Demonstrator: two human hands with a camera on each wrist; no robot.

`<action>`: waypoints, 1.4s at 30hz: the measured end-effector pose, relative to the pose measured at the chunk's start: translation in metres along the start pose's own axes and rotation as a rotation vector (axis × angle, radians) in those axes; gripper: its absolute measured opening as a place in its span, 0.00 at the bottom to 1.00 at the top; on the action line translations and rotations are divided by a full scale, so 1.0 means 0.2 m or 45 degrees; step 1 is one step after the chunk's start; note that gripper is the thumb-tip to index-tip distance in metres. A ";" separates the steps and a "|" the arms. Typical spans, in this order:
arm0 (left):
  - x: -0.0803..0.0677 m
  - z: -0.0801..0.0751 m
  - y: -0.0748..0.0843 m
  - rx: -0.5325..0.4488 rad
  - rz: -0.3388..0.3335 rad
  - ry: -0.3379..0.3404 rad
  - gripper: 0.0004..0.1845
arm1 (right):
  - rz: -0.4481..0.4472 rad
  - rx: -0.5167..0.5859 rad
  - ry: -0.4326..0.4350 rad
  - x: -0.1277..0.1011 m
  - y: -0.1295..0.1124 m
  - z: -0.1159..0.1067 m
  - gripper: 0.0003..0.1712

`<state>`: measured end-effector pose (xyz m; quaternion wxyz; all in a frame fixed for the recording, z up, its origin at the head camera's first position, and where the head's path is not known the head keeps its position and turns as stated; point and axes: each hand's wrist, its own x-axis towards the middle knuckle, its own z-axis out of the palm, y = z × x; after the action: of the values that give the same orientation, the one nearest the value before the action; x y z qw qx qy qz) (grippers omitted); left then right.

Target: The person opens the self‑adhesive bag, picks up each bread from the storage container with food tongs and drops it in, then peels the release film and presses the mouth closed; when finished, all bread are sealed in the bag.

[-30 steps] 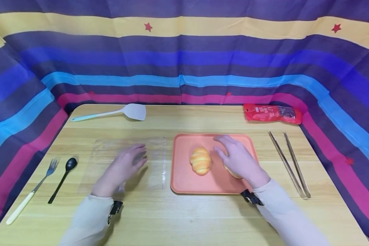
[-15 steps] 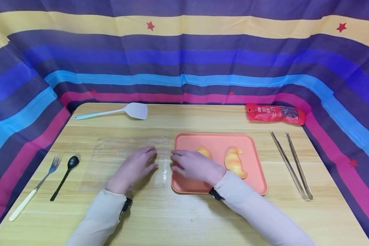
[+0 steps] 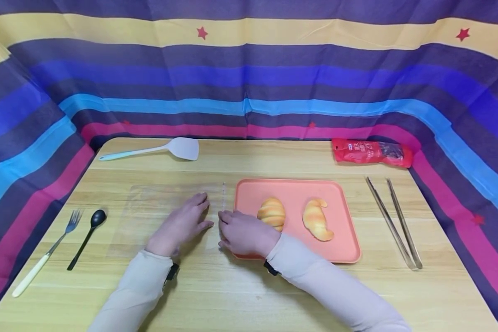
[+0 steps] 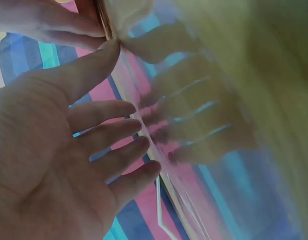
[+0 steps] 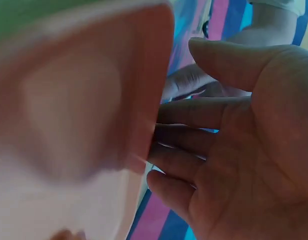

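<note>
A clear zip bag [image 3: 141,207] lies flat on the wooden table, left of a pink tray [image 3: 290,252]. My left hand [image 3: 180,228] is over the bag with fingers extended; in the left wrist view the fingertips [image 4: 151,170] are right at its glossy surface. My right hand [image 3: 246,234] reaches across the tray's left edge to the bag's zip edge [image 3: 223,193]. In the right wrist view its fingers [image 5: 179,162] are extended beside the tray wall, the thumb apart. Two croissants, one striped [image 3: 271,212] and one curved [image 3: 317,220], sit on the tray.
Metal tongs [image 3: 392,221] lie right of the tray, a red food packet [image 3: 371,152] behind them. A white spatula [image 3: 182,148] is at the back left. A fork [image 3: 50,251] and a black spoon [image 3: 87,237] lie at the left. Striped cloth surrounds the table.
My right hand has moved left from over the curved croissant, across the striped one, to the bag's zip edge, uncovering both. My left hand has shifted slightly right over the bag.
</note>
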<state>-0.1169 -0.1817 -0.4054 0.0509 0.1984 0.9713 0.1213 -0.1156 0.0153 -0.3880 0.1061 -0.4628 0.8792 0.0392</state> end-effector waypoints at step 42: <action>-0.05 -0.10 -0.11 -0.114 0.151 0.511 0.06 | -0.045 -0.044 -0.019 0.01 -0.03 -0.01 0.24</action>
<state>-0.1193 -0.2089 -0.3910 -0.1421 0.2246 0.9421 0.2042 -0.1126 0.0105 -0.3862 0.1052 -0.4796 0.8693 0.0560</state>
